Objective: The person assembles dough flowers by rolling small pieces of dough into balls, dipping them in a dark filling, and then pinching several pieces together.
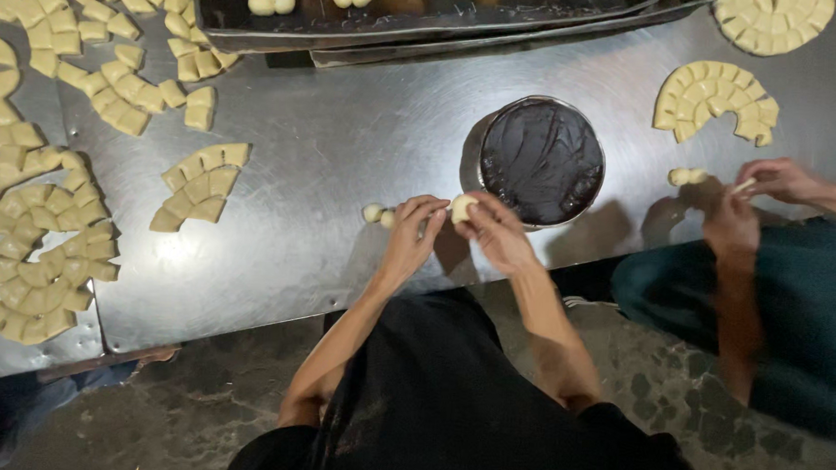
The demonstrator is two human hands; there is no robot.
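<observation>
Pinching a small pale dough piece (462,207) between both sets of fingers, right at the fingertips, above the bench (327,165) edge. Left hand (411,233) is curling its fingers (431,210) in toward the dough from one side; right hand (495,231) is closing thumb and fingers on it from the other side. Both forearms are reaching forward from the dark apron (439,396), wrists bent slightly inward, hands nearly touching. Two small dough balls (378,214) are lying on the bench just beside the left fingers. A round tin of dark filling (541,160) is sitting just past the right fingers. Fan-shaped rows of cut dough pieces (199,186) are lying well apart from the left fingers, more arcs (717,102) beyond the tin. A dark tray (418,19) is resting at the far edge. Another person's hands (758,198) are working dough off to the right side, blurred. Bench is bare shiny metal; stone floor (674,387) showing below.
</observation>
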